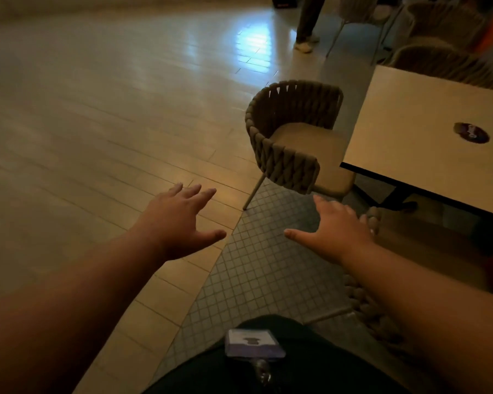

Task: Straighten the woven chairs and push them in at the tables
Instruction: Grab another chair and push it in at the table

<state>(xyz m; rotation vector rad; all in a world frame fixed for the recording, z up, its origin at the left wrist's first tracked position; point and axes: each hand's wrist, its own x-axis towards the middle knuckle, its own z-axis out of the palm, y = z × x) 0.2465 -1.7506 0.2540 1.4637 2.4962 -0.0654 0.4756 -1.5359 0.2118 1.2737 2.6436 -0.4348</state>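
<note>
Dim plank-and-tile floor (pixel 97 109). Pale table (pixel 427 109); woven chair (pixel 285 137) just left of table, askew, seat at its near corner. Left hand (pixel 177 223) and right hand (pixel 339 231) short of table, spread, empty. Risk of jamming armrest against table edge if shoved unsquared, or snagging leg at tile seam.

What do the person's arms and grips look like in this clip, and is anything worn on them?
The left forearm and right forearm are bare to the frame edge: no sleeves, watch or bracelets show. The left grip and right grip are ungloved hands. A small pale band, likely a ring, sits on one right finger. A card badge hangs over dark clothing below.
</note>
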